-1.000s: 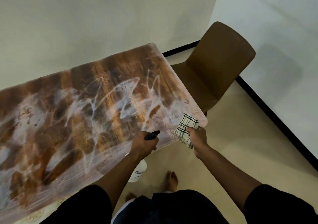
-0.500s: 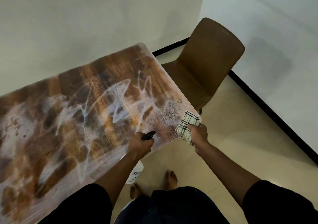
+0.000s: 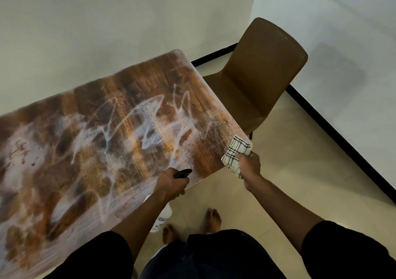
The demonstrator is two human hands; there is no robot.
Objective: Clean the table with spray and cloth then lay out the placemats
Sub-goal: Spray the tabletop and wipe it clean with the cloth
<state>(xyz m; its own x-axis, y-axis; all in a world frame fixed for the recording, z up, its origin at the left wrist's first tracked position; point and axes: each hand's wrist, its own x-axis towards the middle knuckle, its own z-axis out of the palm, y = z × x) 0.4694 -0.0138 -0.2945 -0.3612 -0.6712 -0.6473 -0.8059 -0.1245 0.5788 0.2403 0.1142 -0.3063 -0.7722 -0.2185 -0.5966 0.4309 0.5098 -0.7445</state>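
Since the earlier frames, both hands have held almost the same pose, while the view has drifted so that the chair (image 3: pixel 263 81) sits a little further left; a patch of fine droplets (image 3: pixel 211 132) now marks the wood near the lower-right corner.

Worktop (image 3: pixel 120 116): a long wood-grain slab whose long axis runs from the lower left of the frame up toward centre right. Pale smears and zigzag streaks cover most of its length. Its short end faces the chair, and its near long edge passes just beyond the person's knuckles. A wall closes the far long edge, so open room for moving lies on the floor (image 3: pixel 289 171) at lower right.

Chair: brown, standing at the short end in the upper right, close to the corner but not plainly touching it.

Left hand (image 3: pixel 171 184): at lower centre, fingers curled round the neck of the spray bottle (image 3: pixel 162 218). The black nozzle points up-right across the worktop, and the white body hangs below the near edge.

Right hand (image 3: pixel 249 164): right of centre, just off the corner, gripping a bunched checked cloth (image 3: pixel 236 152) that overlaps the corner.

Judgement: the droplet patch lies up and left of the cloth, and the right hand is nearer to it. Wiping probably begins there and runs leftward along the long axis. No placemats are in view.
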